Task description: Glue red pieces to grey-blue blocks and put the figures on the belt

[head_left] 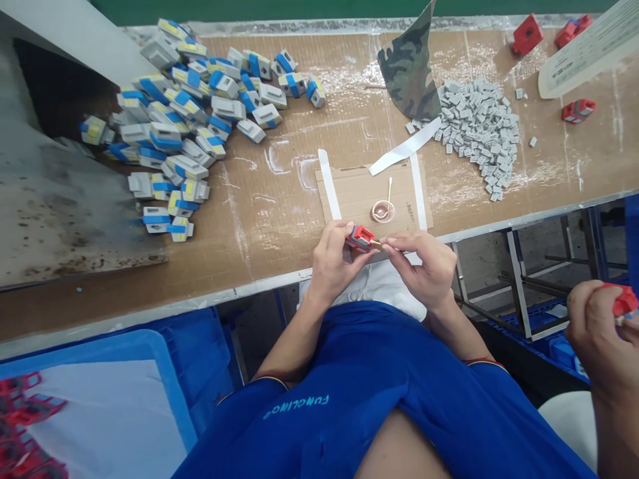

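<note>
My left hand (pixel 332 261) is closed around a small red and grey toy part (pixel 360 237), held just over the table's front edge with its hollow red side up. My right hand (pixel 423 263) pinches a thin stick (pixel 378 245), whose tip touches the right end of the red part. Behind my hands, a small round cup (pixel 383 211) with a cotton swab (pixel 390 189) leaning in it stands on a cardboard piece (pixel 349 193) held by white tape strips.
Grey, blue and yellow parts (pixel 187 110) are heaped at the left. Small grey pieces (pixel 479 126) lie at the right, beside camouflage cloth (pixel 412 73) and a bottle (pixel 589 50). A blue tray (pixel 172 379) sits lower left. Another person's hand (pixel 606 332) holds a red part at the right.
</note>
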Action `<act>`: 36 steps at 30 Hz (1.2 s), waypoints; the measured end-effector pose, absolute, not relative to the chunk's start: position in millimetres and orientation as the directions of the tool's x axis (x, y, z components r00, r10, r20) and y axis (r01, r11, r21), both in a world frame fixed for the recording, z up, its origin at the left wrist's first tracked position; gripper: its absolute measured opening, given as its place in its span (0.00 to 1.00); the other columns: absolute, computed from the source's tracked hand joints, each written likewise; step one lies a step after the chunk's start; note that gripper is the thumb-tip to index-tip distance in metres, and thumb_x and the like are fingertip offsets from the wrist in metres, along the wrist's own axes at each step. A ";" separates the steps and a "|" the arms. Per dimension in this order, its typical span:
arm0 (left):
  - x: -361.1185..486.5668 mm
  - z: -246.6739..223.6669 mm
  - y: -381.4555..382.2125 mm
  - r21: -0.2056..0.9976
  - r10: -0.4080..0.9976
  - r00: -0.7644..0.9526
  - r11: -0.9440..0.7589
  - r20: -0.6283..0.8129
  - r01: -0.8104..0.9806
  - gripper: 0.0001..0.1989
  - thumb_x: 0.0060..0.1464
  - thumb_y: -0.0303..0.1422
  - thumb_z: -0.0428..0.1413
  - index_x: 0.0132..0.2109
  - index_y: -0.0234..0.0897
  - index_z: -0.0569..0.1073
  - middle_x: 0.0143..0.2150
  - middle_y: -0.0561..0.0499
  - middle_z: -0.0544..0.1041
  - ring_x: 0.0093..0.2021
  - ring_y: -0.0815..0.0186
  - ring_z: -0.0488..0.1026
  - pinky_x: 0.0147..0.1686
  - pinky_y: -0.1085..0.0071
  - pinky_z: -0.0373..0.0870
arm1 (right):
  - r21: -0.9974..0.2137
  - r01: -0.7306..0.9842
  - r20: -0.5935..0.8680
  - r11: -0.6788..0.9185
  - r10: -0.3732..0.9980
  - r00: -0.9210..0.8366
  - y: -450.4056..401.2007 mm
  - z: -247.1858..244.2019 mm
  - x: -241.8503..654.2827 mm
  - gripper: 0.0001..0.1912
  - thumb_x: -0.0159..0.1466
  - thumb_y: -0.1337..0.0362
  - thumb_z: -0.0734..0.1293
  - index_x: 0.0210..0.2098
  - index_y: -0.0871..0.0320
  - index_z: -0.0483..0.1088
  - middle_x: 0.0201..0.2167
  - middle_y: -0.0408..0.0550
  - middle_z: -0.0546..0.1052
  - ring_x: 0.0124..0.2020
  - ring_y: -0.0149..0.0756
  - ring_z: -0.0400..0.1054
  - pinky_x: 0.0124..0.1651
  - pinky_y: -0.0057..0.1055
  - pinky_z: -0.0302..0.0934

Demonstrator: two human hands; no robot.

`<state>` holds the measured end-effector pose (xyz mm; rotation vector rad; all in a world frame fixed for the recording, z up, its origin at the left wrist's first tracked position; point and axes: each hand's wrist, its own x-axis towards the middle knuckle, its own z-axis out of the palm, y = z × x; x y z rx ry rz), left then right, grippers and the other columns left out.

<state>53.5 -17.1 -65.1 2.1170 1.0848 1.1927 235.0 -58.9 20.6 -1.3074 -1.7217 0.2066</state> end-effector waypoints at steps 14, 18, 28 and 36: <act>51.3 -67.5 -18.3 0.719 0.842 0.325 -0.538 0.431 0.441 0.26 0.62 0.44 0.69 0.59 0.41 0.69 0.53 0.42 0.81 0.55 0.55 0.83 0.53 0.59 0.82 | -0.707 0.588 0.512 0.393 0.858 0.041 -53.2 17.0 232.7 0.06 0.71 0.70 0.73 0.44 0.52 0.78 0.38 0.44 0.89 0.39 0.37 0.86 0.43 0.33 0.81; 50.6 -67.6 -17.7 0.732 0.841 0.333 -0.537 0.425 0.419 0.25 0.63 0.44 0.68 0.59 0.41 0.69 0.54 0.41 0.80 0.55 0.55 0.82 0.53 0.59 0.82 | -0.683 0.603 0.539 0.413 0.841 0.035 -49.6 16.3 230.3 0.04 0.72 0.68 0.73 0.43 0.52 0.77 0.38 0.44 0.88 0.39 0.36 0.86 0.42 0.32 0.81; 49.5 -63.4 -17.1 0.785 0.858 0.339 -0.499 0.386 0.368 0.28 0.60 0.46 0.70 0.59 0.40 0.70 0.54 0.42 0.81 0.57 0.55 0.82 0.55 0.59 0.81 | -0.775 0.548 0.499 0.314 0.837 0.226 -49.9 12.1 250.9 0.05 0.71 0.68 0.74 0.44 0.51 0.79 0.39 0.43 0.88 0.40 0.34 0.84 0.43 0.30 0.78; 46.7 -63.1 -19.9 0.852 0.890 0.317 -0.423 0.328 0.308 0.29 0.60 0.43 0.70 0.61 0.39 0.70 0.57 0.39 0.81 0.59 0.51 0.82 0.59 0.55 0.81 | -0.766 0.607 0.483 0.212 0.814 0.324 -29.4 -14.7 263.9 0.10 0.74 0.56 0.71 0.38 0.53 0.79 0.37 0.48 0.85 0.42 0.38 0.81 0.37 0.33 0.74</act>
